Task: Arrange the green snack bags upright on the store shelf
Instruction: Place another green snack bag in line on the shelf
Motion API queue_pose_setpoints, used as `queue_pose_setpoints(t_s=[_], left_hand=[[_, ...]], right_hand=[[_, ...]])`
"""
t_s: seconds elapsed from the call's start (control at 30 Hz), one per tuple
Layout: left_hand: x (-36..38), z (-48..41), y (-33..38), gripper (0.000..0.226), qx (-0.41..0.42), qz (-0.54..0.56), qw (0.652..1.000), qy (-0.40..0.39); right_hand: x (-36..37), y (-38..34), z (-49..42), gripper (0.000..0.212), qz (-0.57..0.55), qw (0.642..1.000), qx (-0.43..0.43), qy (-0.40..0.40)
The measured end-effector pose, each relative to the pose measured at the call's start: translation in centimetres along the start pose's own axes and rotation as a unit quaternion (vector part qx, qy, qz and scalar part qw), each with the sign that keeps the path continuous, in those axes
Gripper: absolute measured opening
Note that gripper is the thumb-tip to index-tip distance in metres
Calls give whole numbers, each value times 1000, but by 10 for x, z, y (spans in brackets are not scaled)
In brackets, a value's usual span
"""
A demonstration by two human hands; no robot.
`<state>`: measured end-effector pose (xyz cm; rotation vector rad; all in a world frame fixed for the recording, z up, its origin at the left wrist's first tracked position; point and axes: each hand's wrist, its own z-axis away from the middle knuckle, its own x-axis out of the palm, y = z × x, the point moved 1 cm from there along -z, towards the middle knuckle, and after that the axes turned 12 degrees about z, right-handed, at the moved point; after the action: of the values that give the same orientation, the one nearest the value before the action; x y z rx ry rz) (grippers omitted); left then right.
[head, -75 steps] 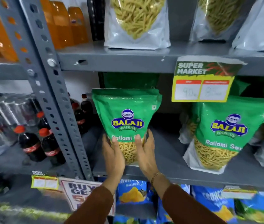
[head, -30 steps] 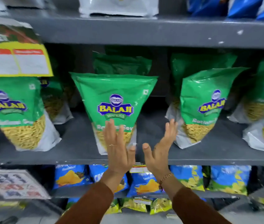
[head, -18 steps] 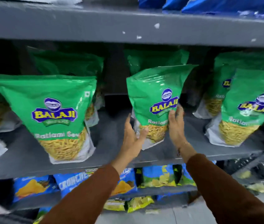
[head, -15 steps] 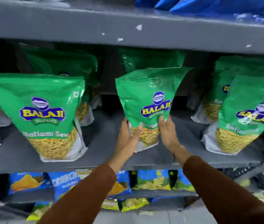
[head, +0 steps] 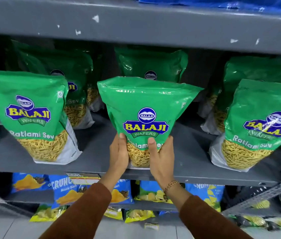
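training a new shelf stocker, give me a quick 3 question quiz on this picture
1. True or false: both hands grip the middle green bag near its bottom.
2. Which bags fill the shelf below? A) blue bags B) red bags C) bottles
3. What does the right hand wear at the wrist?

Key:
1. True; the left hand holds the other side.
2. A, the blue bags.
3. A gold-coloured bracelet.

A grey metal shelf [head: 188,169] with chipped paint carries glossy green snack bags with clear lower windows showing yellow sev. One green bag [head: 33,116] stands at the left front, another [head: 258,125] at the right front, each leaning slightly. The middle green bag [head: 146,109] stands at the front edge, upright, held at its base by both hands. More green bags [head: 151,66] stand behind.
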<state>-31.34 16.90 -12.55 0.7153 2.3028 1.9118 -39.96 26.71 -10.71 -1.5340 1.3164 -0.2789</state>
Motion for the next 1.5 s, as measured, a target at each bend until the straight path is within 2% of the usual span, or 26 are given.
queue_pose_setpoints(t_s=[0.13, 0.2, 0.27, 0.3, 0.33, 0.4, 0.43, 0.5, 0.57, 0.63, 0.7, 0.77, 0.83, 0.9, 1.03, 1.2, 1.27, 1.4, 1.47, 1.5], left_hand=[[3, 3, 6, 69, -20, 20, 1000, -13], [6, 7, 11, 81, 19, 2, 1000, -2], [6, 14, 13, 83, 133, -85, 987, 27], [7, 20, 14, 81, 200, -144, 968, 43], [12, 30, 15, 78, 272, -183, 943, 48], [31, 54, 11, 71, 398, -212, 893, 0], [46, 65, 8, 68, 433, -215, 874, -39], [84, 81, -1, 64, 455, -203, 858, -127], [128, 90, -11, 62, 391, -163, 879, -217], [171, 91, -20, 62, 218, -104, 937, -253], [209, 83, -24, 64, 40, -66, 971, -225], [235, 72, -26, 58, -55, -16, 974, -221], [249, 65, -28, 37, -80, 7, 968, -239], [253, 68, -29, 23, -94, -23, 967, -235], [251, 80, -28, 44, -61, -63, 977, -194], [252, 91, -27, 46, -46, -67, 982, -173], [251, 95, -28, 47, -46, -66, 981, -176], [251, 100, -28, 50, -65, -71, 979, -181], [250, 105, -25, 50, -60, -63, 981, -175], [223, 105, -21, 50, -58, -49, 977, -198]], right_hand=[[0, -5, 2, 36, -10, 999, 34, -5], [-4, -8, 3, 44, -27, 999, 33, -18], [-10, -4, 7, 66, -14, 1000, 4, -21], [-15, 2, 9, 78, 11, 1000, -6, -6], [-25, 8, 10, 81, 43, 999, -20, 21], [-51, 25, 10, 78, 92, 990, -56, 89], [-67, 34, 8, 77, 105, 985, -68, 121], [-102, 57, 1, 77, 120, 974, -69, 179], [-135, 81, -9, 79, 122, 962, -29, 241], [-164, 104, -19, 86, 93, 959, 35, 266], [-186, 123, -33, 94, 39, 964, 106, 241], [-200, 139, -48, 82, -40, 975, 131, 177], [-206, 146, -59, 65, -66, 985, 126, 95], [-209, 149, -64, 58, -43, 989, 134, 40], [-216, 156, -63, 53, -40, 988, 152, 6], [-224, 154, -63, 79, -41, 989, 138, -30], [-225, 156, -61, 76, -40, 989, 142, -29], [-227, 163, -56, 56, -44, 986, 160, -24], [-226, 164, -51, 62, -37, 986, 159, -34], [-209, 143, -34, 66, -21, 987, 161, -9]])
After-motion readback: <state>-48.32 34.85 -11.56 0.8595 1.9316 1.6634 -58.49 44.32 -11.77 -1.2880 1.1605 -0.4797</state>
